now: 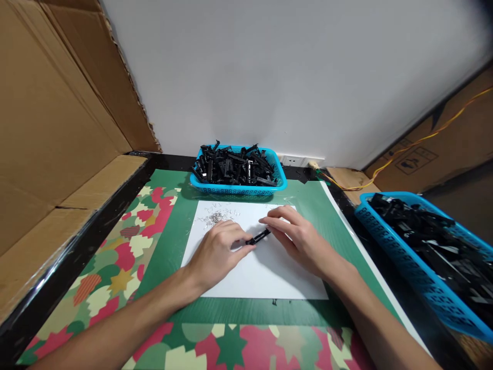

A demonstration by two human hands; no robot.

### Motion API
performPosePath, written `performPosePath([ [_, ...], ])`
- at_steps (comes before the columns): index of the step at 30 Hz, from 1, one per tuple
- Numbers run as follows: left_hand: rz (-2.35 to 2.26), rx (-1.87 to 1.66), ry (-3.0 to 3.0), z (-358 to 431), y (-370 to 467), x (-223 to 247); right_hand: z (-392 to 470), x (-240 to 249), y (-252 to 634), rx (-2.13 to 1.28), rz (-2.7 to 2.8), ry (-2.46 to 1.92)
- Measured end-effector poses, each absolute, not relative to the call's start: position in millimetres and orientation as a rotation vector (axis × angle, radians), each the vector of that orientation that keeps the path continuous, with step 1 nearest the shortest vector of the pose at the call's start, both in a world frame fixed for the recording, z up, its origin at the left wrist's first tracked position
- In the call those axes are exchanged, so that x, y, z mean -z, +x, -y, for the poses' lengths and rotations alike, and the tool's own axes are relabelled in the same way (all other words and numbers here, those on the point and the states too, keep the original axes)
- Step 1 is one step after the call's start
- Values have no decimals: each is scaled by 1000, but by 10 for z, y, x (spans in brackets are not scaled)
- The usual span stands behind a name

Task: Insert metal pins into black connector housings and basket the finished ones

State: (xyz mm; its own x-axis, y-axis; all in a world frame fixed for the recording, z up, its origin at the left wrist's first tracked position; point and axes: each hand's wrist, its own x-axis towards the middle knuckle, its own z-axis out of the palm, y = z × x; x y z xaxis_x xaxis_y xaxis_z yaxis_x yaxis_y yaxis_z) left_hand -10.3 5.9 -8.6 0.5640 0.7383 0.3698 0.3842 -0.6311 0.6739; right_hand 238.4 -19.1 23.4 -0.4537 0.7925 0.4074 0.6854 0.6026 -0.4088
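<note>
A narrow black plastic part (259, 237) is held slightly tilted above a white sheet (265, 275). My left hand (221, 246) pinches its left end between thumb and fingers. At its other end, the fingertips of my right hand (295, 234) are closed around the tip; whether they also hold a small piece is hidden. Just beyond my left hand, a pile of tiny metal pieces (217, 218), like small springs or clips, is scattered on the sheet. A few more lie near my right fingertips.
A blue basket (239, 190) heaped with black plastic parts (231, 167) stands behind the sheet. Another blue basket (419, 277) of black parts is at the right. Cardboard (57, 118) walls the left side. Yellow and red wires (379, 172) run from a wall socket (292, 161). Small black bits (275, 302) lie near the sheet's front edge.
</note>
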Motion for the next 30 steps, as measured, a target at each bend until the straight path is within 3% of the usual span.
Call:
performPosePath([
  [4,-865,-883,2310,-62,-111,97,216,-200,2301,-237,2121,-1185],
  [12,-810,-866,2406,-55,-116,119,280,-224,2009,-703,1748,-1259],
  [30,-834,-878,2475,-40,-119,114,321,-164,1988,-542,1913,-1218],
])
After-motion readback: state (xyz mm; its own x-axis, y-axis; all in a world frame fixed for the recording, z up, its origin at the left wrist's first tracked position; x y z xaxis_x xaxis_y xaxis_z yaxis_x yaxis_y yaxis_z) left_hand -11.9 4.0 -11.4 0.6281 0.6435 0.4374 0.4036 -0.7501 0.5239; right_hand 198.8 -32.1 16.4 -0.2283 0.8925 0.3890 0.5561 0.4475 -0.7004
